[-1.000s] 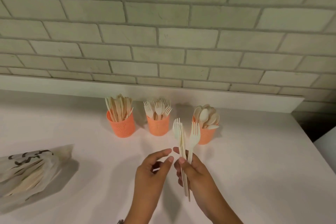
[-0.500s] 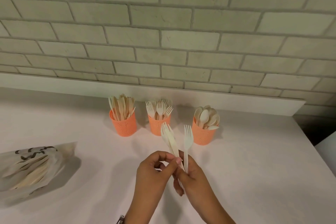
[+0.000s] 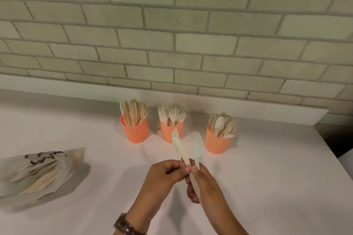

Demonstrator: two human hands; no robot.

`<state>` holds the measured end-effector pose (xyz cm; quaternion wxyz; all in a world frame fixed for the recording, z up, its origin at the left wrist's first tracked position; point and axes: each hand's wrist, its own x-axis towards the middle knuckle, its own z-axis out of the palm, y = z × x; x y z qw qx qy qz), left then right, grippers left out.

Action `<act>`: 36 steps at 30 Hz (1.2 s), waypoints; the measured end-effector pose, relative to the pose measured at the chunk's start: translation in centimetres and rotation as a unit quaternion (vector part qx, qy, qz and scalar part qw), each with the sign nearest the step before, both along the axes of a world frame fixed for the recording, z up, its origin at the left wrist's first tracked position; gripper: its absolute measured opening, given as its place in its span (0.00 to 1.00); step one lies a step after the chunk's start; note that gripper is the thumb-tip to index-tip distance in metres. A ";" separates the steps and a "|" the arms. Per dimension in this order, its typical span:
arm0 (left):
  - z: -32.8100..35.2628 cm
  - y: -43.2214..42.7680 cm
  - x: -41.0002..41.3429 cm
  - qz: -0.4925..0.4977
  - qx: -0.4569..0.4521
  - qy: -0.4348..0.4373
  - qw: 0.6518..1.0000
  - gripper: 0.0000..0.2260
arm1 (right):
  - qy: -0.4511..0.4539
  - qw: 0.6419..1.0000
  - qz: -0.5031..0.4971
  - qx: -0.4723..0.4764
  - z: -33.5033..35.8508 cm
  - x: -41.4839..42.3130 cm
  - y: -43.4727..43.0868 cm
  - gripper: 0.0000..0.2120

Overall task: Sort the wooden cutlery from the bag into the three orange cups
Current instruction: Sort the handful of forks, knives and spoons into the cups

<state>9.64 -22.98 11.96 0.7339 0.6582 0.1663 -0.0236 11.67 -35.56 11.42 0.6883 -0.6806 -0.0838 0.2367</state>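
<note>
I saw two pale wooden forks held above the white table [image 3: 267,168], in front of the cups. The left fork [image 3: 179,145] had its tines up and away from me, and its long axis leaned a little to the left. The right fork [image 3: 197,149] stood nearly upright, tines up too. Both were flat, thin and smooth.

My left hand [image 3: 162,179] was almost closed, its thumb and fingertips pinching the handle of the left fork. My right hand [image 3: 208,187] was curled around the lower handles, with the thumb pressed on the right fork; a brown watch [image 3: 126,225] was on the left wrist.

Three orange cups with a perforated texture stood in a row near the brick wall [image 3: 172,44]: the left cup [image 3: 134,129] with knives, the middle cup [image 3: 170,131] with forks, the right cup [image 3: 217,142] with spoons. The bag [image 3: 38,173], translucent and wrinkled, lay at the left with more cutlery inside
</note>
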 end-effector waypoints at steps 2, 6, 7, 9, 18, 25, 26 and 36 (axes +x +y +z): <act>-0.1 0.0 0.1 0.007 -0.010 0.002 1.000 0.05 | 0.017 0.999 -0.025 0.027 0.0 0.2 0.1 0.09; 0.0 0.2 0.4 0.055 -0.042 -0.003 0.998 0.04 | 0.017 0.999 -0.037 0.036 -0.5 0.7 -0.1 0.12; 0.0 0.4 0.4 0.069 -0.048 -0.006 0.996 0.04 | 0.014 0.999 -0.036 0.031 -0.8 0.8 -0.2 0.12; 0.1 0.9 0.4 0.100 -0.052 -0.015 0.994 0.03 | 0.023 0.999 -0.035 0.020 -1.3 0.9 -0.3 0.11; 2.2 10.0 2.7 0.268 0.018 -0.110 0.957 0.05 | 0.190 0.980 -0.037 0.056 -3.0 2.4 0.3 0.19; 1.1 17.7 9.1 0.339 0.242 -0.120 0.901 0.03 | 0.150 0.985 -0.005 0.080 -3.5 2.3 0.6 0.14; 0.2 17.9 9.9 0.332 0.268 -0.097 0.899 0.04 | 0.144 0.986 -0.003 0.085 -3.5 2.3 0.6 0.13; -2.7 15.0 7.6 0.264 0.342 -0.038 0.901 0.11 | -0.085 0.993 0.005 -0.084 -1.7 6.1 1.7 0.06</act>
